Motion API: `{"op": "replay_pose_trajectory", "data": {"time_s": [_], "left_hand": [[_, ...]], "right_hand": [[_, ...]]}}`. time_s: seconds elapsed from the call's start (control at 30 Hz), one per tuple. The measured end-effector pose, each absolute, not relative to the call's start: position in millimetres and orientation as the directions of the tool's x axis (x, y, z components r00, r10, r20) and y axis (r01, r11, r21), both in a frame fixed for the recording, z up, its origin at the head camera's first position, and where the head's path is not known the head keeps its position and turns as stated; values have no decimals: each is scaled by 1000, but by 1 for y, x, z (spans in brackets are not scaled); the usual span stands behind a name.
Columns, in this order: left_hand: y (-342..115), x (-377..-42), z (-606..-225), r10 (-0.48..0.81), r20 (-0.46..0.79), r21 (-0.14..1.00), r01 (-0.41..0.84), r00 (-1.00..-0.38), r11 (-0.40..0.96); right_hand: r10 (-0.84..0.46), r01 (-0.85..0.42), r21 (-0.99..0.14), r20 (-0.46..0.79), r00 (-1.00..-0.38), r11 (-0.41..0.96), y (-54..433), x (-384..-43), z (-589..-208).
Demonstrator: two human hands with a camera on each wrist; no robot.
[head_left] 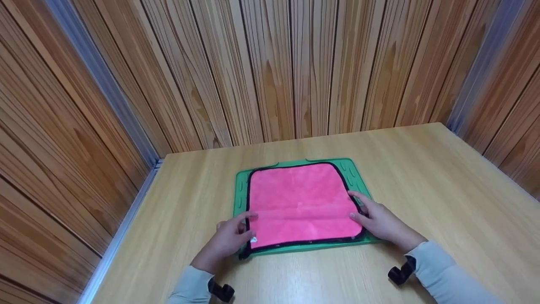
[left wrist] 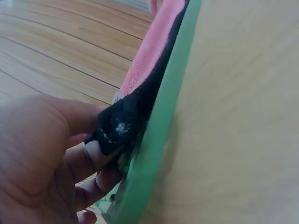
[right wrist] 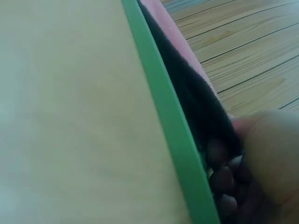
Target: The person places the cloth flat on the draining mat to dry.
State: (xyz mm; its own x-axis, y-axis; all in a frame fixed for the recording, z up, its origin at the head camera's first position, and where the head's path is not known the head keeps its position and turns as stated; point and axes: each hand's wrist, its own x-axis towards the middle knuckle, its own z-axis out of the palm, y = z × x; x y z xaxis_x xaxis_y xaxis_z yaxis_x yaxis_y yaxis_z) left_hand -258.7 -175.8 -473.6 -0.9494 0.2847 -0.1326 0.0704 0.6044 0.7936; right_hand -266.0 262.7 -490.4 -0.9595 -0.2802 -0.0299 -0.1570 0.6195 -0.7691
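A pink cloth (head_left: 301, 190) with a black border lies spread over a green tray (head_left: 356, 181), with a crease running across its lower part. At the cloth's near left corner, my left hand (head_left: 228, 237) pinches the black edge, thumb above and fingers beneath, as the left wrist view shows the bunched black border (left wrist: 119, 123). My right hand (head_left: 383, 221) grips the right edge with the thumb on the pink side. In the right wrist view its fingers are curled under the dark border (right wrist: 191, 93), which stands slightly raised off the tray's green rim (right wrist: 161, 102).
The tray rests on a light wooden table (head_left: 422, 177). Wood-plank walls (head_left: 270, 76) stand behind the table and at both sides, with metal strips (head_left: 101, 80) at the corners. Black wrist straps (head_left: 400, 272) sit at the sleeve cuffs.
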Motion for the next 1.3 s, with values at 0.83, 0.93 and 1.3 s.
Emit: {"op": "replay_pose_trajectory", "data": {"time_s": [0.83,0.93,1.3], "left_hand": [[-160,-256,-465,224,-168,650,63,-960,757],[-159,-256,-462,228,-193,634,56,-954,771],[-155,-255,-460,224,-215,621,44,-951,783]], "right_hand": [[-258,-210,-663,27,-966,718,267,-260,-492],[-274,-206,-662,1,-962,720,268,-260,-490],[-353,-283,-557,-19,-935,781,270,-260,-475]]}}
